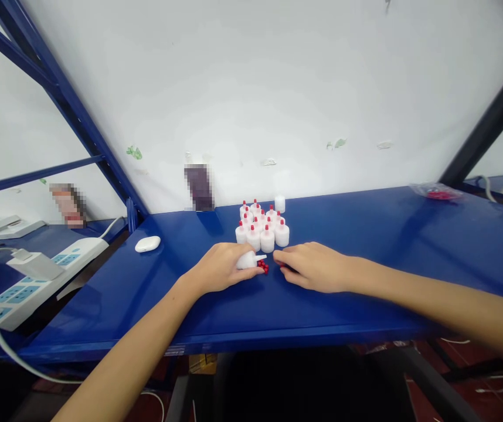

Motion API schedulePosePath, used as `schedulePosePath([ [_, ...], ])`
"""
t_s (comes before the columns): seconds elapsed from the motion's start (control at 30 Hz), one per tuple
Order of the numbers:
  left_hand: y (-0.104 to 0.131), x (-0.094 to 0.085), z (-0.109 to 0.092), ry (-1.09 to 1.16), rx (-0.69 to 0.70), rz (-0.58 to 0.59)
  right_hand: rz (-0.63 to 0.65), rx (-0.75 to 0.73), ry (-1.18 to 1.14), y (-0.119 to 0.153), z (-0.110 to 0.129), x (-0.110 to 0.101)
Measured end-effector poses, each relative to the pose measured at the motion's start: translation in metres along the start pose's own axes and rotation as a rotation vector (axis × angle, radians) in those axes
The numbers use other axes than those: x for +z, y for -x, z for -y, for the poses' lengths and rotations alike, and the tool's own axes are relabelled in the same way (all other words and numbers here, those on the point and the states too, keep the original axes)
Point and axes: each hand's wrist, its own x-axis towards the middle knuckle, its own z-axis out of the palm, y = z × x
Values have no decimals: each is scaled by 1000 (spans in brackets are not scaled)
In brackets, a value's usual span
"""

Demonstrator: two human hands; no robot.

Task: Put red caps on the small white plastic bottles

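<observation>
My left hand point(220, 266) is wrapped round a small white squeeze bottle point(247, 261). The bottle lies tilted on its side, its bare white nozzle pointing right. Just beneath that nozzle, a little pile of red caps point(262, 268) rests on the table. On the other side of the pile my right hand point(311, 266) is closed, with a bit of a red cap point(281, 264) showing between its fingertips. Right behind both hands stands a tight group of white bottles point(254, 239), upright and topped with red caps.
A white bottle or jar point(280, 204) stands behind the group, near the wall. A white earbud case point(148, 244) lies left on the blue table point(181, 313). At far right is a clear bag point(438, 192) with red pieces. A power strip point(27, 287) sits beyond the left edge.
</observation>
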Motion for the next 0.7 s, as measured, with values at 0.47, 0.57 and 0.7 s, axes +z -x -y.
schedulePosePath([
  [0.47,1,-1,-7,-16,13,4,-381,21,-380,2,11,-2],
  [0.57,2,-3,-9,37,-1,10,-440,-60,-374,2,10,3],
  [0.7,1,-5,-11,63,-21,13,-557,-111,-321,0,9,4],
])
